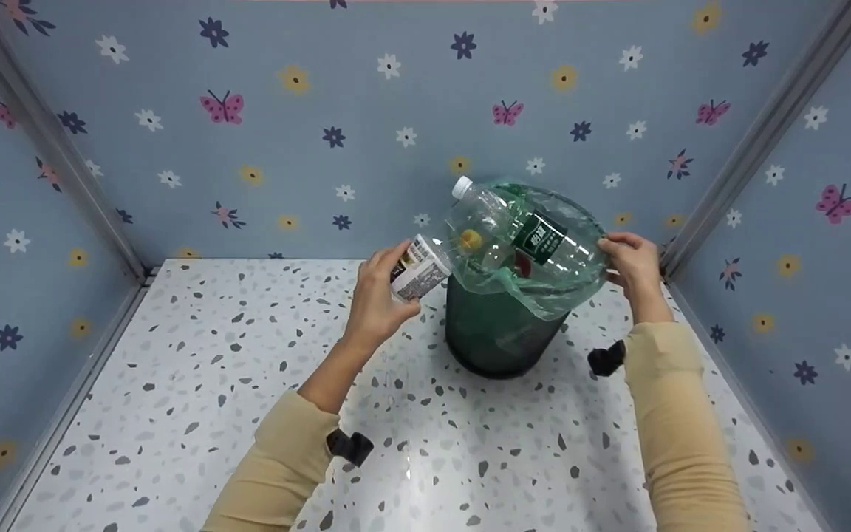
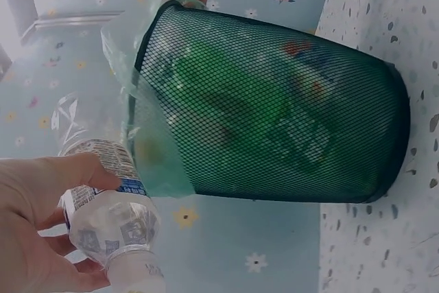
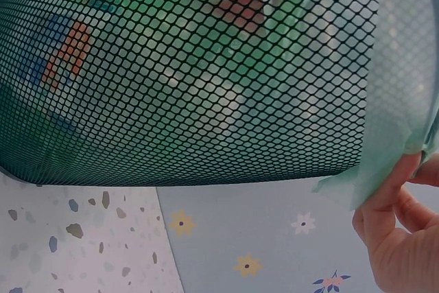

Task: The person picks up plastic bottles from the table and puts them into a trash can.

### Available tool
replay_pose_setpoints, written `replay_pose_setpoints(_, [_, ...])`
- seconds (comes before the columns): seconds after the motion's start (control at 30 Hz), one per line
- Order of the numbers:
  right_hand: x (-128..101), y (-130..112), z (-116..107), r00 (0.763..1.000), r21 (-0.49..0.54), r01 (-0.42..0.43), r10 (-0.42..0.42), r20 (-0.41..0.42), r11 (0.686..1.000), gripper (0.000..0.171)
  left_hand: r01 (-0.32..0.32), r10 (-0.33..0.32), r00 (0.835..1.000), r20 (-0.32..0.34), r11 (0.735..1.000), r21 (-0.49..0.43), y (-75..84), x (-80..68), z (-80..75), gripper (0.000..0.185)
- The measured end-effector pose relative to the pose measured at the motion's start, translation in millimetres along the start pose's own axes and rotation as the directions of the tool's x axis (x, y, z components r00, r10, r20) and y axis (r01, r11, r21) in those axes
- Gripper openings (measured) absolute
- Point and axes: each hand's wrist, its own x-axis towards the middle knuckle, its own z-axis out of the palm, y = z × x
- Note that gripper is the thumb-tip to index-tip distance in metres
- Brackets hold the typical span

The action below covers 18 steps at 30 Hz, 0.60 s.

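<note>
A dark mesh waste bin [image 1: 496, 336] lined with a green plastic bag [image 1: 544, 292] stands on the speckled table. A large clear bottle [image 1: 514, 236] with a white cap lies across its top. My left hand [image 1: 377, 295] grips a small clear bottle [image 1: 419, 267] with a white label just left of the bin's rim; the left wrist view shows the small bottle [image 2: 113, 221] in my left hand [image 2: 34, 238]. My right hand [image 1: 632, 262] pinches the bag's edge at the bin's right rim, and its fingers [image 3: 394, 231] pinch the green bag [image 3: 401, 101] beside the mesh bin [image 3: 185, 73].
The terrazzo-patterned table [image 1: 248, 414] is enclosed by blue floral walls [image 1: 285, 125] at the back and both sides, with metal corner posts [image 1: 49, 140]. Through the mesh, other coloured items lie inside the bin.
</note>
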Motion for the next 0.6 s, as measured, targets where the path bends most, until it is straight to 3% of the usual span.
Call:
replay_pose_setpoints(0.3, [-0.4,-0.1,1.2,1.0,0.007,-0.013,0.013,-0.004,1.0,0.03,-0.149,0.128,0.985,0.113,0.968,0.202,26.9,18.4,-8.6,0.069])
replay_pose_setpoints(0.47, [-0.4,-0.4,1.5,1.0,0.022,-0.01,0.01,-0.003,1.0,0.026,-0.215,0.162,0.97,0.184,0.921,0.326,45.3,28.6,-8.1,0.067])
replay_pose_setpoints(0.6, [-0.5,-1.0,1.2,1.0,0.022,-0.006,0.006,-0.004,1.0,0.025,-0.29,0.202,0.947,0.25,0.874,0.39,57.8,35.6,-5.4,0.065])
